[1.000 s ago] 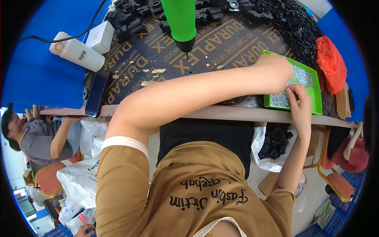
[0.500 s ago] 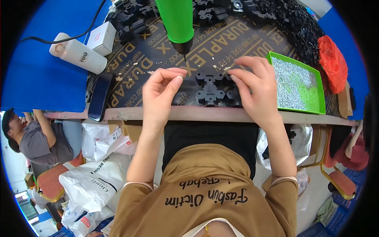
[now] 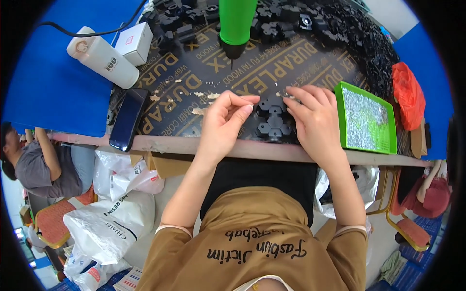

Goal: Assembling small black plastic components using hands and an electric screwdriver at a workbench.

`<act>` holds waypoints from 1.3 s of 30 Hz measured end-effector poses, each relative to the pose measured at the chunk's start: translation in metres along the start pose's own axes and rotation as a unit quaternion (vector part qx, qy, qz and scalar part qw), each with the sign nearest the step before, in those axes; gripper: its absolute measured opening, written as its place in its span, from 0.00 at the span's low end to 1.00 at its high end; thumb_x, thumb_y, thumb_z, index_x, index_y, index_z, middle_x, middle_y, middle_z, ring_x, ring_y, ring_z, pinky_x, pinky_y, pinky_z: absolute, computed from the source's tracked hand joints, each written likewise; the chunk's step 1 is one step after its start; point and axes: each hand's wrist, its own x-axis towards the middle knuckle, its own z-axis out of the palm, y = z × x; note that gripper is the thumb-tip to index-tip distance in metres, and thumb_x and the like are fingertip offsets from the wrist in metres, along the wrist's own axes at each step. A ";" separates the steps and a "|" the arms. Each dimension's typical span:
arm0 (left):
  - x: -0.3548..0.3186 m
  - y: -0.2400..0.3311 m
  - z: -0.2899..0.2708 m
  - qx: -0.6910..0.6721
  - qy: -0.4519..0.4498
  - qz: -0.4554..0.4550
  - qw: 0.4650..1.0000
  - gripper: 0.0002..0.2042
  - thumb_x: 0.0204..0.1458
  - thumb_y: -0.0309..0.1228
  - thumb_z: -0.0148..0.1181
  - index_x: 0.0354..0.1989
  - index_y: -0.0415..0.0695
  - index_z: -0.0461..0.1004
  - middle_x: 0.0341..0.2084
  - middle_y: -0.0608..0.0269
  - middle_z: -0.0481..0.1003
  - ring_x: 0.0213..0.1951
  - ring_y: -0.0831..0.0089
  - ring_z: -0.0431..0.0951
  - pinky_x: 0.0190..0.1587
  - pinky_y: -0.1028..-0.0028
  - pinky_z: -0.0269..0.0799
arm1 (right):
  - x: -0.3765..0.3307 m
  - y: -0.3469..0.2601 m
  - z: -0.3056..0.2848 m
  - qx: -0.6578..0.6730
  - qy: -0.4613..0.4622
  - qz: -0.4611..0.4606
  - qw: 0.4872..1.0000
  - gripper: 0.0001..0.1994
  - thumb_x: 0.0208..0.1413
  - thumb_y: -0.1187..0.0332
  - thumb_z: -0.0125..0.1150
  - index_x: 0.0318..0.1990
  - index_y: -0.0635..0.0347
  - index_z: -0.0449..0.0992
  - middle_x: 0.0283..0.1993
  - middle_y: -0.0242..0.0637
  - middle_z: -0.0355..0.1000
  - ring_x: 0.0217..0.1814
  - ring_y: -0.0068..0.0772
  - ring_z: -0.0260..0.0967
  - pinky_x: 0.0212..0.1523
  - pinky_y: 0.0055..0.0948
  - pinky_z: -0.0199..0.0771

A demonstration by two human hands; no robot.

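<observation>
My left hand (image 3: pixel 224 125) is closed in a pinch, thumb against forefinger, just left of a group of black plastic hexagonal pieces (image 3: pixel 274 121). Whatever is in that pinch is too small to make out. On the other side, my right hand (image 3: pixel 316 116) has its fingers bent and thumb and forefinger drawn together at the pieces' right edge, covering part of them. Any object between those fingertips is hidden. Above the pieces hangs a green power screwdriver (image 3: pixel 236 24), its thin bit pointing down and touching neither hand.
A green tray (image 3: pixel 342 116) of small silvery screws stands at the right, beside a red plastic bag (image 3: pixel 408 92). Black parts (image 3: pixel 359 43) are heaped along the back. A phone (image 3: pixel 129 119), a white bottle (image 3: pixel 104 60) and a white box (image 3: pixel 134 43) are at the left.
The view has shifted, moving the whole scene in the picture. My left fingertips have come closer to the black pieces. My right hand stays beside them.
</observation>
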 end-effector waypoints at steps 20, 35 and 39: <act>-0.018 0.040 0.016 -0.102 -0.094 -0.041 0.989 0.02 0.52 0.22 0.59 0.32 0.36 0.75 0.29 0.68 0.74 0.33 0.83 0.72 0.37 0.82 0.68 | 0.008 -0.046 -0.016 0.368 0.145 0.055 0.917 0.07 0.39 0.81 0.65 0.28 0.62 0.78 0.28 0.37 0.74 0.30 0.33 0.71 0.31 0.26 0.69; -0.021 0.025 -0.004 0.195 -0.012 0.009 0.981 0.33 0.36 0.29 0.74 0.52 0.41 0.64 0.39 0.65 0.71 0.40 0.76 0.70 0.42 0.78 0.66 | 0.033 -0.014 0.014 0.171 0.047 0.035 0.984 0.03 0.43 0.77 0.62 0.28 0.61 0.78 0.34 0.35 0.73 0.37 0.37 0.70 0.39 0.31 0.69; -0.027 0.019 0.000 0.270 0.008 0.056 0.961 0.35 0.29 0.35 0.77 0.48 0.41 0.64 0.38 0.61 0.70 0.40 0.70 0.70 0.44 0.73 0.65 | 0.035 -0.014 0.019 0.095 0.007 -0.022 0.995 0.03 0.42 0.75 0.63 0.28 0.59 0.78 0.35 0.32 0.73 0.40 0.36 0.69 0.42 0.32 0.66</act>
